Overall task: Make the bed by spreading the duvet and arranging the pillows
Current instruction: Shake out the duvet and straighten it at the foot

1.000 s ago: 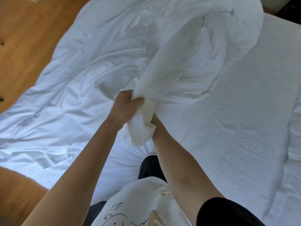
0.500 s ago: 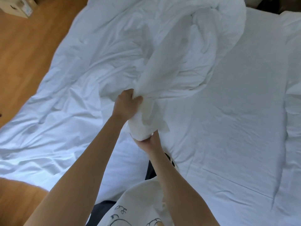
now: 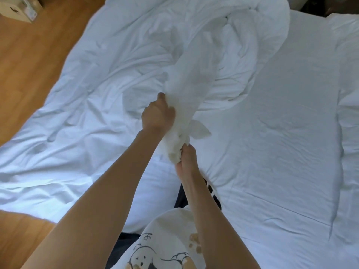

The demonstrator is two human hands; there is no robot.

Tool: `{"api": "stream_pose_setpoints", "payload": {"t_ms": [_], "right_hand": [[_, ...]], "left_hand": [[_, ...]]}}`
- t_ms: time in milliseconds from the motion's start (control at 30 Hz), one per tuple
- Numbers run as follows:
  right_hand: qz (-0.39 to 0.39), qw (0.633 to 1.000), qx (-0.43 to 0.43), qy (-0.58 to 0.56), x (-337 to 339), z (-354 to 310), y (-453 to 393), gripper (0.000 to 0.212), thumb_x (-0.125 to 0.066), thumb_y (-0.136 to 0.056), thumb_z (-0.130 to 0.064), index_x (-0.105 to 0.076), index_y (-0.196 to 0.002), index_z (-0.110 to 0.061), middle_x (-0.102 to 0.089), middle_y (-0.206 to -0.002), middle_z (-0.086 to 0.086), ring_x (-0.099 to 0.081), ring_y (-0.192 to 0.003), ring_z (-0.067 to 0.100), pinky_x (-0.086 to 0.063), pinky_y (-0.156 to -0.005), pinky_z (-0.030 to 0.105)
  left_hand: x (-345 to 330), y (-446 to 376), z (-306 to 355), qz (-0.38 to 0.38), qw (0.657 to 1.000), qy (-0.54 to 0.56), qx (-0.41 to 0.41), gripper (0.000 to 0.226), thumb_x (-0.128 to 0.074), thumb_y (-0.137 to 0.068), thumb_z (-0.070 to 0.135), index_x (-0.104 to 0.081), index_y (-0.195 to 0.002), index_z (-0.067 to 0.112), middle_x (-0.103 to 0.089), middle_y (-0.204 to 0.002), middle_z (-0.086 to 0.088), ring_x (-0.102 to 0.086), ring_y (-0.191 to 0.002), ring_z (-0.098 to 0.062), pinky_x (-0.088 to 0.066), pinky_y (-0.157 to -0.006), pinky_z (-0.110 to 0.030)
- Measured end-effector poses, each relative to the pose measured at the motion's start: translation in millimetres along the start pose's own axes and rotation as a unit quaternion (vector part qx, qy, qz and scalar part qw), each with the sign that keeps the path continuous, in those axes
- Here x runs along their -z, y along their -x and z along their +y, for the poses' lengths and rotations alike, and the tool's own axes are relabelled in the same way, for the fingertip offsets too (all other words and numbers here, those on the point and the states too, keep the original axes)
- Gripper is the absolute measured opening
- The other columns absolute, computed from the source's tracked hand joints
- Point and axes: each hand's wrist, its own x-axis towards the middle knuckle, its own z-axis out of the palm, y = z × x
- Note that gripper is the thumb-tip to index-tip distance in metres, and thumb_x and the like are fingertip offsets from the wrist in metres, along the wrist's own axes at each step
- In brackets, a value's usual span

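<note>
box (image 3: 18,8) getting cut off at the top-left corner, wood floor (image 3: 35,61) showing along the bed's left edge, crumpled duvet (image 3: 120,78) sprawling over the bed's left half, left hand (image 3: 157,114) gripping a bunched-up twist of it, right hand (image 3: 185,159) clutching the tail end with fingers partly buried in fabric, bare sheet (image 3: 281,142) lying open on the right

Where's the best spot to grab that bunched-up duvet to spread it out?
Probably the corner: the duvet narrows to a twisted end near the body, which the left hand and right hand grip, one above the other. Come from the near bedside.
</note>
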Motion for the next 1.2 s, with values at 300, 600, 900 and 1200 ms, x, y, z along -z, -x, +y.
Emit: {"api": "stream_pose_setpoints", "payload": {"t_ms": [300,600,900,1200], "right_hand": [[0.111,0.965,-0.134,-0.196,28.9,35.7,77.8,0.02,-0.045,-0.092,0.001,-0.058,-0.079,-0.006,-0.056,-0.067,0.003,-0.053,-0.056,0.014,-0.053,-0.051,0.02],[0.393,0.897,-0.071,0.188,138.9,52.4,45.6,0.04,-0.05,-0.098,-0.024,-0.049,-0.135,-0.009,-0.057,-0.119,0.009,-0.054,-0.111,0.026,-0.042,-0.097,0.037],[0.346,0.84,-0.021,0.417,169.0,35.1,-70.8,0.089,-0.068,-0.082,-0.05,-0.025,-0.149,-0.012,-0.04,-0.148,0.013,-0.044,-0.13,0.033,-0.038,-0.105,0.042],[0.183,0.958,-0.051,0.213,168.9,34.6,-83.6,0.041,-0.075,-0.076,-0.011,-0.064,-0.112,0.006,-0.068,-0.099,0.018,-0.066,-0.089,0.033,-0.057,-0.069,0.035]], "left_hand": [[-8.5,80.3,-8.2,-0.297,0.901,0.317,0.014,0.053,-0.061,-0.09,0.019,-0.042,-0.14,0.024,-0.053,-0.126,0.002,-0.053,-0.105,-0.012,-0.044,-0.067,-0.009],[-73.1,124.0,-135.6,-0.22,0.938,0.202,0.174,0.033,-0.056,-0.09,0.021,-0.056,-0.124,0.019,-0.066,-0.115,-0.002,-0.058,-0.109,-0.021,-0.046,-0.091,-0.034],[-142.9,145.6,-180.8,-0.178,0.965,0.093,0.17,0.04,-0.052,-0.093,0.024,-0.047,-0.133,0.023,-0.057,-0.129,0.001,-0.054,-0.117,-0.019,-0.044,-0.095,-0.036],[-168.6,150.2,-170.6,-0.173,0.967,0.059,0.177,0.044,-0.051,-0.094,0.023,-0.042,-0.137,0.02,-0.054,-0.131,-0.004,-0.054,-0.115,-0.023,-0.043,-0.092,-0.036]]}}
